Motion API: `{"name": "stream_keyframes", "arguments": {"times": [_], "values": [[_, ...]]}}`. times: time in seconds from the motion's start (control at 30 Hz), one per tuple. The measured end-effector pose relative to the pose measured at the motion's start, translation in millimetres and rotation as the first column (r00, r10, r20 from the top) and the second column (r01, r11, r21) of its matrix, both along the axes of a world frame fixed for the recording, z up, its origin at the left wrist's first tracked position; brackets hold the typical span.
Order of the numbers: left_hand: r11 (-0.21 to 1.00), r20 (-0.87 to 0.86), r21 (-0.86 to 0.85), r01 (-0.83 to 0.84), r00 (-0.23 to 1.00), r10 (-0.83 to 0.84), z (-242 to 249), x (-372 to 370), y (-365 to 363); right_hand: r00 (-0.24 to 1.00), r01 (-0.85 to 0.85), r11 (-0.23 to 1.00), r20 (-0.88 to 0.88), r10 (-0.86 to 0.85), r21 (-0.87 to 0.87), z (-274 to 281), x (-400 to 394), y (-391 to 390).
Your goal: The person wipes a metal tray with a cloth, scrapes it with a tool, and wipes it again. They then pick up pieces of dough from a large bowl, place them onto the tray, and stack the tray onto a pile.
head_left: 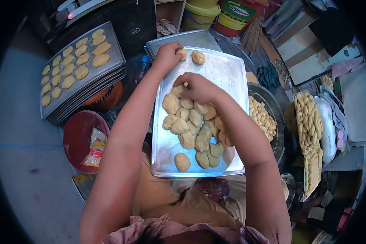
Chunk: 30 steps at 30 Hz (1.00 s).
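Observation:
A metal baking tray (227, 73) lies across my lap, with a pile of dough pieces (196, 117) on its middle and lower part. At the tray's far left corner, my left hand (168, 56) has its fingers closed on a dough ball (183, 54). Another dough ball (198, 57) sits just right of it. My right hand (199, 86) reaches over the top of the pile, fingers curled onto a dough piece (177, 90); its fingertips are partly hidden. One separate dough piece (182, 162) rests near the tray's front edge.
Stacked trays (83, 77) at left carry rows of flattened dough. A red tub (75, 138) holds a plastic packet. Right of my tray, a large basin (277, 118) contains many small dough pieces, and a long tray of dough (309, 138) stands beyond. Buckets (199, 16) stand behind.

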<state>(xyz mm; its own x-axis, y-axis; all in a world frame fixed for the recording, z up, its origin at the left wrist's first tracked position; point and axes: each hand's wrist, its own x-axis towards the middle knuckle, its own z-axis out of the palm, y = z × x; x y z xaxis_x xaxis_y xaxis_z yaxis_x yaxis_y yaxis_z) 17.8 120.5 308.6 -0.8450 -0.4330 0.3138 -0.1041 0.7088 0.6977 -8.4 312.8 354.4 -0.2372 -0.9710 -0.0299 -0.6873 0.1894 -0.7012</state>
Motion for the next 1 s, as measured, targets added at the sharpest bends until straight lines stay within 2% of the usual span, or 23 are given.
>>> {"name": "stream_keyframes", "arguments": {"times": [0.03, 0.07, 0.1, 0.13, 0.17, 0.23, 0.3, 0.33, 0.47, 0.5, 0.57, 0.67, 0.73, 0.77, 0.83, 0.93, 1.0], "values": [[1.0, 0.028, -0.012, 0.005, 1.0, -0.005, 0.4, 0.8, -0.7, 0.998, 0.006, 1.0, 0.068, -0.008, 0.025, 8.0, -5.2, 5.6], [0.989, -0.035, -0.14, -0.047, 0.998, 0.043, -1.0, 1.3, 2.1, 0.998, 0.067, 0.995, 0.011, -0.066, -0.075, 5.1, -20.4, 9.2], [0.96, -0.102, -0.258, -0.109, 0.991, 0.085, -4.9, 1.3, 9.2, 0.965, 0.251, 0.964, 0.098, -0.242, -0.083, 8.5, -34.1, 13.6], [0.914, -0.172, -0.364, -0.177, 0.978, 0.12, -6.3, 3.1, 18.2, 0.896, 0.444, 0.883, 0.054, -0.441, -0.151, 19.3, -41.3, 18.7], [0.912, -0.161, -0.38, -0.154, 0.982, 0.099, -6.7, 4.9, 26.0, 0.812, 0.548, 0.771, -0.015, -0.583, -0.324, 14.5, -56.4, 22.4], [0.903, -0.139, -0.417, -0.102, 0.989, 0.048, 4.5, 8.4, 38.7, 0.66, 0.689, 0.585, 0.037, -0.75, -0.428, 9.7, -68.0, 23.3], [0.865, -0.05, -0.502, 0.018, 0.998, -0.049, 2.6, 5.4, 42.7, 0.683, 0.657, 0.736, -0.283, -0.673, -0.164, -17.6, -78.0, 21.0], [0.838, -0.002, -0.539, 0.08, 0.995, -0.096, 1.3, 3.2, 44.4, 0.7, 0.576, 0.802, -0.411, -0.584, -0.157, -27.5, -73.5, 27.9], [0.828, 0.083, -0.551, 0.107, 0.994, -0.073, 1.5, 1.2, 48.3, 0.696, 0.574, 0.808, -0.44, -0.567, -0.133, -9.1, -55.6, 44.0], [0.836, 0.083, -0.54, 0.096, 0.995, -0.06, 5.4, 1.8, 50.3, 0.765, 0.536, 0.843, -0.391, -0.511, -0.054, -3.3, -42.9, 48.1], [0.842, 0.087, -0.533, 0.078, 0.995, -0.036, 10.3, 3.7, 56.7, 0.948, 0.262, 0.944, -0.235, -0.214, 0.199, -0.1, -16.2, 57.8], [0.828, 0.07, -0.558, 0.057, 0.997, -0.021, 11.9, 0.4, 61.3, 0.98, 0.179, 0.977, 0.07, -0.187, 0.113, -0.6, -22.1, 62.8], [0.814, 0.031, -0.579, 0.041, 0.999, -0.029, 4.6, -1.7, 60.0, 0.915, 0.371, 0.926, 0.196, -0.352, -0.068, -6.7, -50.0, 68.8], [0.824, 0.03, -0.565, 0.041, 0.999, -0.028, 2.7, -2.5, 59.7, 0.859, 0.475, 0.867, 0.291, -0.421, -0.148, -8.4, -66.7, 70.8], [0.843, 0.028, -0.536, 0.037, 0.999, -0.026, 3.0, -2.5, 60.5, 0.742, 0.659, 0.721, 0.337, -0.579, -0.212, -7.1, -97.3, 73.2], [0.847, 0.077, -0.529, 0.044, 0.997, -0.004, 8.2, -2.3, 64.3, 0.688, 0.665, 0.679, -0.098, -0.719, -0.31, -26.7, -121.7, 69.6], [0.851, 0.086, -0.522, 0.055, 0.996, -0.011, 10.9, -3.0, 65.1, 0.62, 0.632, 0.684, -0.293, -0.728, -0.364, -40.2, -120.4, 63.9]]}}
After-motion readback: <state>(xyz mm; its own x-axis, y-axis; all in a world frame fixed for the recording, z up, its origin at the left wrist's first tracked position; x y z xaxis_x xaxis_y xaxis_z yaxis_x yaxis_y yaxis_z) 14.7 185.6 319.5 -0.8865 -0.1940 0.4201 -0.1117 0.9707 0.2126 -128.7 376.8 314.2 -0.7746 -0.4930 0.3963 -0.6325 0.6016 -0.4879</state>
